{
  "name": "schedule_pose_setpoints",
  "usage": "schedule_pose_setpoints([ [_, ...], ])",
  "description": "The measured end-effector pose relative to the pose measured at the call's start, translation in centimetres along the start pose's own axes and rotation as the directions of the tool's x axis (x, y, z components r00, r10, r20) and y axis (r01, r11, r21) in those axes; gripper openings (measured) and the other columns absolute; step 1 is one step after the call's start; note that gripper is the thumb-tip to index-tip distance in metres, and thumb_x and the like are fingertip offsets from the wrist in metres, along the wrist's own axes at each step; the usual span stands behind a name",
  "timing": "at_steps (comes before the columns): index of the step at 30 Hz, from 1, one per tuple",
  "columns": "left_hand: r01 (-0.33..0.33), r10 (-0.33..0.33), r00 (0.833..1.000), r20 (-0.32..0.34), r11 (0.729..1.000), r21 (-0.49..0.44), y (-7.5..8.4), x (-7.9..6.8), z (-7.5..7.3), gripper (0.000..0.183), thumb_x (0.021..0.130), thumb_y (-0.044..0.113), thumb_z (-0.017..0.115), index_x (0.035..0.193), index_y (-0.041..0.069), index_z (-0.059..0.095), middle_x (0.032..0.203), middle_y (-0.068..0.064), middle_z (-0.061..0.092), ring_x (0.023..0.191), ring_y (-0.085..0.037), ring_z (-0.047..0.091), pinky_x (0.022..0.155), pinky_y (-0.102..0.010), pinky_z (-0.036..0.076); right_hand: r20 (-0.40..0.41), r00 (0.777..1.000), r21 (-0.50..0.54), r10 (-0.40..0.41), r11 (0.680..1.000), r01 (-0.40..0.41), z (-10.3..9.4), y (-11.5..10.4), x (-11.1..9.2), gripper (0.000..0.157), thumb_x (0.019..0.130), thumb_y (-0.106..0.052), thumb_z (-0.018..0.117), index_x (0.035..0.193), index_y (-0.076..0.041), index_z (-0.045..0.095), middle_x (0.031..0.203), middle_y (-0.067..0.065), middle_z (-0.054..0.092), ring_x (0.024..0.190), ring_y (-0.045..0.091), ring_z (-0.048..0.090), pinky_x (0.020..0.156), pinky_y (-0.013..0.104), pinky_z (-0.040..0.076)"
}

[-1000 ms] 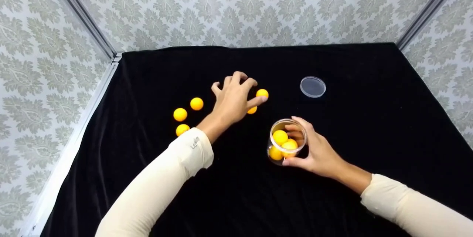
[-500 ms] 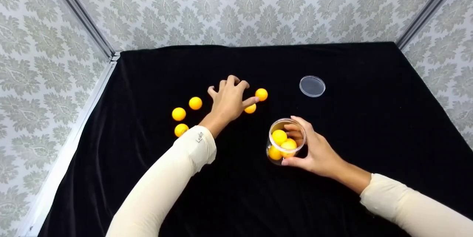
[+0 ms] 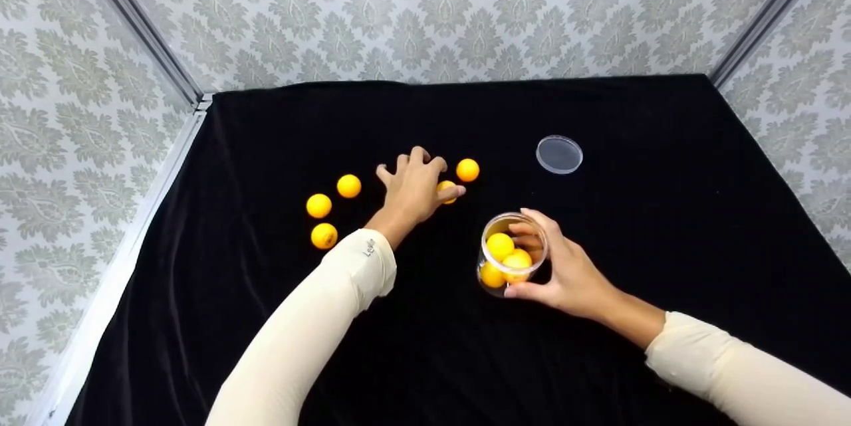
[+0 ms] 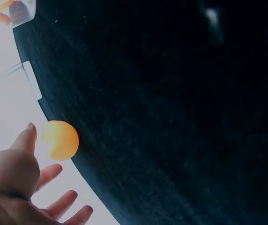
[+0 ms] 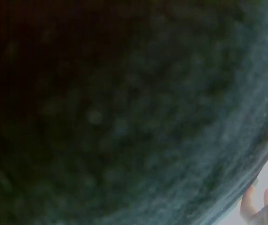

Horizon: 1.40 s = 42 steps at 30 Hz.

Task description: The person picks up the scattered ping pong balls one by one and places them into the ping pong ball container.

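Note:
My left hand is spread over an orange ping-pong ball on the black cloth, its thumb crossing the front of the ball in the head view. In the left wrist view, an orange ball shows between the thumb and the spread fingers, which do not close round it. A second ping-pong ball lies just beyond. My right hand grips a clear plastic jar from the right side, its open mouth tilted up towards me. Several ping-pong balls are inside the jar.
Three more ping-pong balls lie left of my left hand. A clear round lid rests flat behind the jar. Black cloth covers the table, with patterned walls at the back and sides.
My left hand has drawn back slightly, its thumb passing from the farther ball to the nearer one. The right hand and jar have stayed nearly still.

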<state>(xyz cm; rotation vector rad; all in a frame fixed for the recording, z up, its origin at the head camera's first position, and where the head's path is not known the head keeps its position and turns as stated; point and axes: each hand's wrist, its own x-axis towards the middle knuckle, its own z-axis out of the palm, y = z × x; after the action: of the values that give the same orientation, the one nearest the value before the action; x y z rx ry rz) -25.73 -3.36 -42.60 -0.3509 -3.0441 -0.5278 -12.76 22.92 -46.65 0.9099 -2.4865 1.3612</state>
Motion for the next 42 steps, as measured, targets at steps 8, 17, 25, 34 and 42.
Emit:
schedule_pose_setpoints([
  [8,0.002,-0.002,1.0,0.007,1.0,0.025,-0.2,-0.5,0.5,0.057,0.086,0.066,0.07,0.12,0.021,0.068,0.14,-0.008,0.051,0.13,-0.036,0.047,0.11,-0.075,0.022,-0.006,1.0,0.001,-0.014,1.0,0.014,0.1,-0.1,0.1,0.113,0.071,-0.033,0.094,0.157,-0.003,0.027,0.139,0.014,0.062,0.122,0.024,0.067,0.102,0.037,0.052],
  [17,-0.019,0.017,0.999,0.034,0.998,0.055,-0.2,-1.0,1.1,0.061,0.084,0.068,0.069,0.12,0.02,0.071,0.139,-0.009,0.052,0.127,-0.037,0.048,0.108,-0.075,0.024,-0.004,1.0,-0.004,-0.013,1.0,0.013,-0.1,-0.4,0.1,0.113,0.071,-0.033,0.094,0.157,-0.005,0.027,0.14,0.011,0.062,0.122,0.025,0.067,0.102,0.035,0.052],
  [25,-0.027,0.024,0.999,0.038,0.998,0.059,-0.1,-1.1,0.9,0.061,0.084,0.067,0.07,0.122,0.02,0.071,0.138,-0.009,0.052,0.126,-0.037,0.048,0.107,-0.076,0.024,-0.004,1.0,-0.009,-0.006,1.0,0.006,-0.1,-0.4,0.0,0.112,0.071,-0.033,0.094,0.158,-0.01,0.027,0.14,0.009,0.062,0.122,0.024,0.067,0.102,0.034,0.052],
  [34,-0.025,0.025,0.999,0.022,1.0,0.017,-0.3,-1.2,-0.3,0.057,0.085,0.065,0.07,0.121,0.022,0.071,0.14,-0.008,0.051,0.128,-0.037,0.047,0.109,-0.075,0.021,-0.004,1.0,0.013,-0.003,1.0,0.003,0.0,-0.1,0.0,0.113,0.07,-0.032,0.094,0.157,-0.003,0.027,0.139,0.014,0.062,0.121,0.025,0.067,0.102,0.038,0.052],
  [42,-0.072,0.071,0.997,-0.009,0.997,-0.039,0.1,-2.0,-1.5,0.053,0.086,0.066,0.069,0.115,0.023,0.072,0.14,-0.006,0.051,0.127,-0.034,0.047,0.109,-0.074,0.02,0.0,1.0,0.02,-0.007,1.0,0.007,0.0,-0.1,0.0,0.112,0.071,-0.032,0.094,0.157,-0.006,0.027,0.139,0.014,0.062,0.121,0.025,0.067,0.102,0.038,0.052],
])
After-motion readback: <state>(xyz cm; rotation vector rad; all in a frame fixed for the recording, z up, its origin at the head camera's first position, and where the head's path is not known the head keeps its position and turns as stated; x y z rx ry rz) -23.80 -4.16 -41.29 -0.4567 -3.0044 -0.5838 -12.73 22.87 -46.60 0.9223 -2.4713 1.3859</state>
